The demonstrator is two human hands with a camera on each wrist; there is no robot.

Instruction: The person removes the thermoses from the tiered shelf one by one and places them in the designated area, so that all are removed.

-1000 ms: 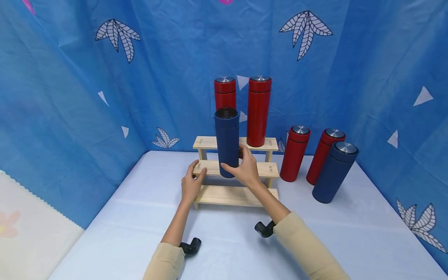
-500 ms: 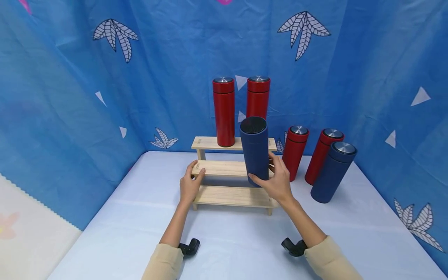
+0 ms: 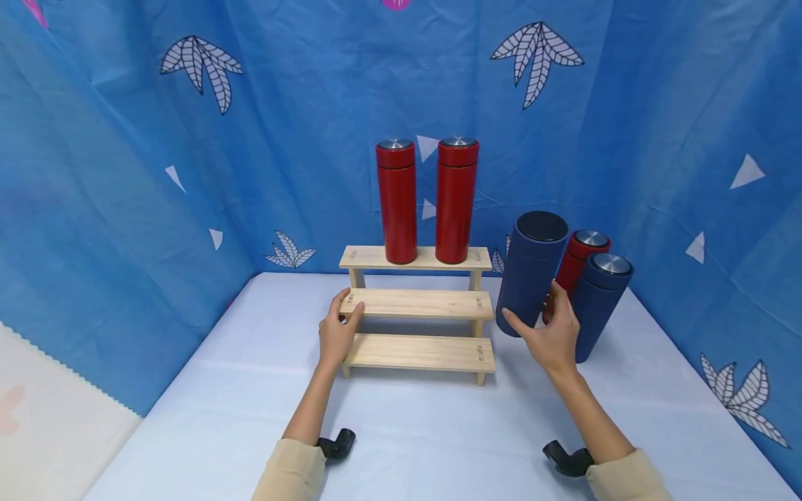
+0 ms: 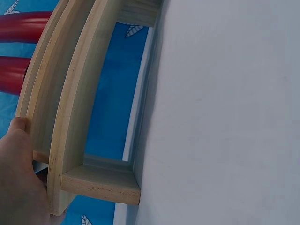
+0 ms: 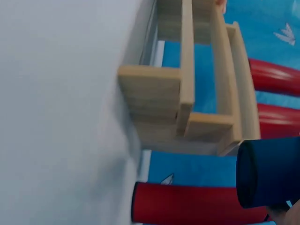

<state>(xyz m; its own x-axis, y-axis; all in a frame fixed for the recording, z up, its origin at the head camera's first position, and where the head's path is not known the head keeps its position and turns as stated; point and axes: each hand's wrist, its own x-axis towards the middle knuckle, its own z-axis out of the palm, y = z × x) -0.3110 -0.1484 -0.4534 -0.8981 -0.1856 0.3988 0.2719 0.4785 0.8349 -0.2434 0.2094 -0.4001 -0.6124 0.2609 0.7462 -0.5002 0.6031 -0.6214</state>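
My right hand (image 3: 553, 335) grips a blue bottle (image 3: 531, 278) low on its body, to the right of the three-tier wooden stand (image 3: 418, 351). The right wrist view shows that bottle (image 5: 272, 172) beside the stand (image 5: 187, 70), tilted. My left hand (image 3: 336, 335) holds the left end of the middle tier; in the left wrist view this hand (image 4: 21, 173) has its thumb on the board's edge. Two red bottles (image 3: 397, 209) (image 3: 456, 205) stand upright on the top tier. The middle and bottom tiers bear nothing.
At the right of the white table (image 3: 438, 438) stand another blue bottle (image 3: 601, 303) and a red bottle (image 3: 573, 261), partly hidden. Another red bottle (image 5: 197, 204) shows low in the right wrist view. Blue patterned cloth (image 3: 313, 104) hangs behind and at both sides.
My right hand has carried the blue bottle rightward, from in front of the stand to beyond its right end. My left hand keeps its hold on the middle tier.
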